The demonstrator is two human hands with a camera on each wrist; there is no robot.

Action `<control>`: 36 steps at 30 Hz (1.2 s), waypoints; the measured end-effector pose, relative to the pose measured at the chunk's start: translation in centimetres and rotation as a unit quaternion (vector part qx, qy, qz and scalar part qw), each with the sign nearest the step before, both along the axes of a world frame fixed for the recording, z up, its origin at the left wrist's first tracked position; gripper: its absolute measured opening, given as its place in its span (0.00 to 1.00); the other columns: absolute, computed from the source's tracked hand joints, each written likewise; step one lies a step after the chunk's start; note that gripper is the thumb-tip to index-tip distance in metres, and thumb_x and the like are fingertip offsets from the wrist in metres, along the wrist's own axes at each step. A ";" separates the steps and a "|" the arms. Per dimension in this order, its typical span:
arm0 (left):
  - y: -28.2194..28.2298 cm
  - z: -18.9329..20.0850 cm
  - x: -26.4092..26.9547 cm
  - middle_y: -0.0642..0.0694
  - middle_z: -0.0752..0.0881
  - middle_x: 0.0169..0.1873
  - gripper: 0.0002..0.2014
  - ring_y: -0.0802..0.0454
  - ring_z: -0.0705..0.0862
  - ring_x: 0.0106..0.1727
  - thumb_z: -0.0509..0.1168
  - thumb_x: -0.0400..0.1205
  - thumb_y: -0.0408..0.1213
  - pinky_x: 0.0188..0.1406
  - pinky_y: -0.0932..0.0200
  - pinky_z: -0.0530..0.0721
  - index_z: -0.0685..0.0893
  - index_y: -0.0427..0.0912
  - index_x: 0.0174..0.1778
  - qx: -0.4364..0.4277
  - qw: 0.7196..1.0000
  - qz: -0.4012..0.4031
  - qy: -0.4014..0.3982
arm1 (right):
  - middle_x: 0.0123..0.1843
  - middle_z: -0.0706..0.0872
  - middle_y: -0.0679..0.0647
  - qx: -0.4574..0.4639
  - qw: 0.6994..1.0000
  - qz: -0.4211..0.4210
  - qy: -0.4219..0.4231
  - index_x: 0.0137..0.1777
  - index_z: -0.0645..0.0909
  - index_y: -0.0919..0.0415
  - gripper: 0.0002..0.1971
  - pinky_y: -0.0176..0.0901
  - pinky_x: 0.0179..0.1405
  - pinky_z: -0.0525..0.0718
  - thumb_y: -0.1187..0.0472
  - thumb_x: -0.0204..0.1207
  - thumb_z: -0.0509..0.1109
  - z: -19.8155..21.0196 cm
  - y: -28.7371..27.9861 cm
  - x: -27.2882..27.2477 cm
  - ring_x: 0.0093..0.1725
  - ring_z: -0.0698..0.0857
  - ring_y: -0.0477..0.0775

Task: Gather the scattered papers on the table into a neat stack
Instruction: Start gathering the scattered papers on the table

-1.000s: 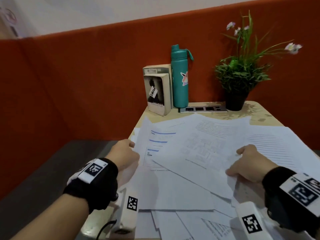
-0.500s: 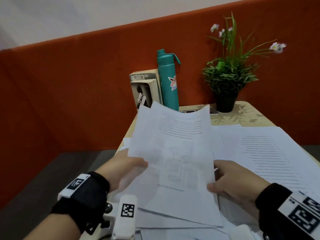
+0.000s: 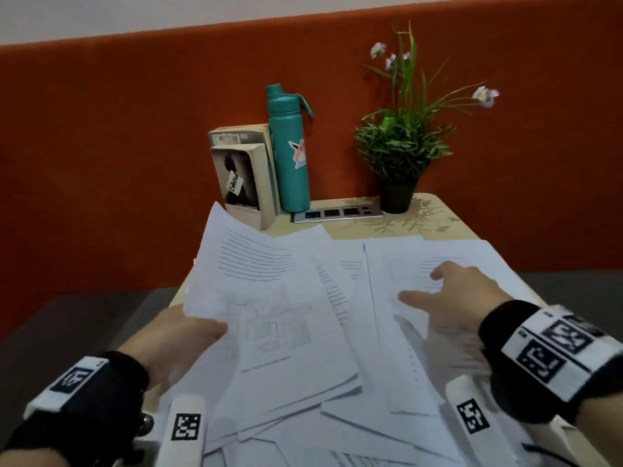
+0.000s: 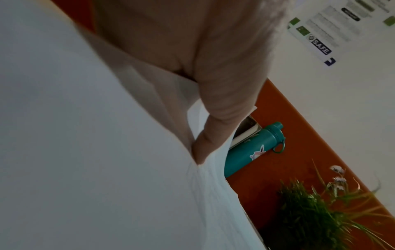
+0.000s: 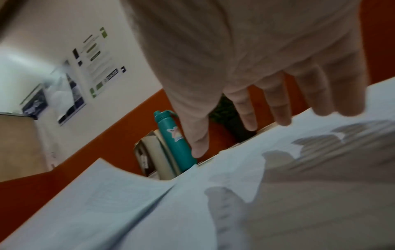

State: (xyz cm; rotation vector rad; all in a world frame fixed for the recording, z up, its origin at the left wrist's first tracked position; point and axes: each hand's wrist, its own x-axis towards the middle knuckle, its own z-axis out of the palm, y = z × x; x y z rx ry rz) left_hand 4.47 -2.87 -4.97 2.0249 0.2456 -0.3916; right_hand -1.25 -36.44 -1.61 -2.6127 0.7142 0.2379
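Pinching a lifted sheaf of papers (image 3: 269, 298) whose print was too blurry to read, the left hand (image 3: 175, 335) hid its fingers underneath, while the right hand (image 3: 462, 298) hovered splayed over loose sheets (image 3: 421, 264).

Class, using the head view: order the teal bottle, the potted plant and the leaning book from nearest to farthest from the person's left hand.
From the left hand:
1. Leaning book, back left of the table.
2. Teal bottle, upright just right of the book.
3. Potted plant, back right corner.
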 end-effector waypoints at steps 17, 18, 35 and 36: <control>-1.9 4.2 1.1 0.44 0.94 0.42 0.15 0.36 0.89 0.50 0.76 0.70 0.32 0.56 0.38 0.84 0.88 0.44 0.53 0.007 0.999 -0.029 -0.020 | 0.65 0.82 0.65 -0.029 0.976 -0.073 0.202 0.69 0.77 0.69 0.28 0.46 0.39 0.74 0.48 0.77 0.70 1.1 -8.4 1.2 0.53 0.77 0.58; -2.4 3.5 1.2 0.40 0.93 0.48 0.17 0.34 0.89 0.52 0.77 0.70 0.33 0.60 0.35 0.83 0.88 0.42 0.55 0.019 0.999 -0.045 -0.009 | 0.56 0.82 0.63 -0.041 0.976 -0.071 0.202 0.60 0.81 0.67 0.23 0.45 0.38 0.73 0.46 0.78 0.69 0.8 -8.6 1.1 0.48 0.76 0.57; -3.9 0.0 0.7 0.41 0.90 0.44 0.07 0.42 0.88 0.45 0.68 0.79 0.24 0.37 0.56 0.81 0.85 0.39 0.50 -0.025 0.999 -0.038 0.013 | 0.49 0.87 0.60 0.026 0.984 -0.093 0.150 0.35 0.82 0.64 0.13 0.46 0.57 0.79 0.55 0.70 0.79 -0.3 -8.5 3.3 0.52 0.81 0.58; -3.8 0.0 0.6 0.40 0.90 0.46 0.08 0.41 0.88 0.45 0.68 0.79 0.24 0.38 0.56 0.81 0.85 0.38 0.52 -0.028 0.999 -0.040 0.014 | 0.49 0.84 0.60 0.009 0.984 -0.088 0.157 0.42 0.83 0.68 0.14 0.44 0.52 0.77 0.54 0.72 0.77 -0.1 -8.0 3.1 0.51 0.80 0.58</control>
